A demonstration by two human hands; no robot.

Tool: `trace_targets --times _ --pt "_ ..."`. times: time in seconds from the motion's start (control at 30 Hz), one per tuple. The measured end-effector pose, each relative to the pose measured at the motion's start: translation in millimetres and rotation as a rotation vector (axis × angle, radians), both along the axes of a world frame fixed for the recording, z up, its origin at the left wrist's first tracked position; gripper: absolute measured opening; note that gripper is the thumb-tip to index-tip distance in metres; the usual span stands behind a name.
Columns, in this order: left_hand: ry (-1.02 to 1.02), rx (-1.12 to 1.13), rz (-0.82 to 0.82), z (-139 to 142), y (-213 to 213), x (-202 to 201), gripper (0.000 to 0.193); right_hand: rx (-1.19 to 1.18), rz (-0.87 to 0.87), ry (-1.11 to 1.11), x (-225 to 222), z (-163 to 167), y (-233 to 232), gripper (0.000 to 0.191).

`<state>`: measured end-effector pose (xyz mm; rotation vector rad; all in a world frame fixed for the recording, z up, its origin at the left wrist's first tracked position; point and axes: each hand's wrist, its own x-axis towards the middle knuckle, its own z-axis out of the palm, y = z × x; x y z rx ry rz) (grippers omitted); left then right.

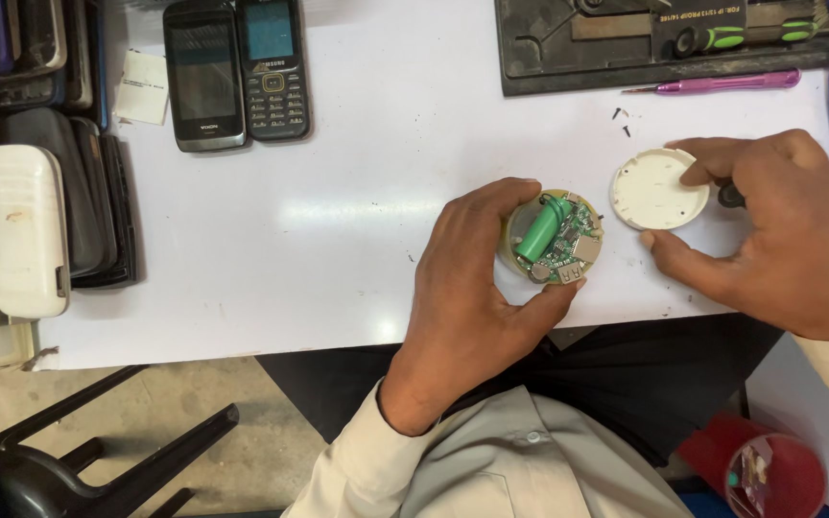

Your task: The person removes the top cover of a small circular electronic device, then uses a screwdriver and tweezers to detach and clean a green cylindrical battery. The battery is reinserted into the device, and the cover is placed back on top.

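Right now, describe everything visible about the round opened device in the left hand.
The round device lies open, face up, at the white table's front edge. Inside its pale yellowish rim sit a green circuit board with small components and a green cylindrical battery, laid diagonally. The left hand grips its rim, fingers above, thumb below. Its white round cover lies apart, to the right.

Two mobile phones (237, 72) lie far left. One round circuit board (556, 237), one white round cover (657, 189), one purple screwdriver (722, 83), two hands (467, 288).
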<state>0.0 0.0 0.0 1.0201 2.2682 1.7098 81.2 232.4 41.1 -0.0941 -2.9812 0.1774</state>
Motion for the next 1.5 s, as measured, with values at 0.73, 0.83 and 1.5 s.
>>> trace_targets --times 0.73,0.83,1.5 --pt "0.126 -0.095 0.059 -15 -12 3 0.079 -0.943 -0.109 0.410 89 -112 62 0.019" --pt "0.151 -0.102 0.126 -16 -12 1 0.086 -0.819 -0.084 0.421 76 -98 30 0.028" --pt "0.195 -0.231 0.173 -24 -15 11 0.077 -1.486 -0.171 0.547 59 -85 -44 0.047"
